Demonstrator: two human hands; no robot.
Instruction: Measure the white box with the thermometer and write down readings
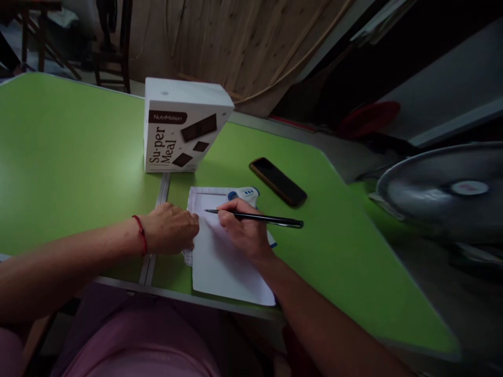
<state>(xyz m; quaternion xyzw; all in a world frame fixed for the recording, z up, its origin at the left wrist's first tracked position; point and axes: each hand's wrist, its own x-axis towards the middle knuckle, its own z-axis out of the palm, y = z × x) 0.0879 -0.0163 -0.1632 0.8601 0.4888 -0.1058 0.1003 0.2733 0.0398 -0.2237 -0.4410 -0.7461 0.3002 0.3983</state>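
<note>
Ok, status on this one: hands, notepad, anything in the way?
Right hand: grip closed on black pen, tip over notepad. Left hand at the notepad's bound edge. Possible obstruction: white-and-blue device, partly hidden by right hand.

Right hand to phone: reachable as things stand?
Probably yes: the phone lies close to the right hand, with nothing visible blocking the way, though the pen it grips would likely hamper picking up.

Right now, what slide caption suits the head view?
Right hand holding a slim black pen over a white rectangular paper notepad, left hand at its edge.
</note>
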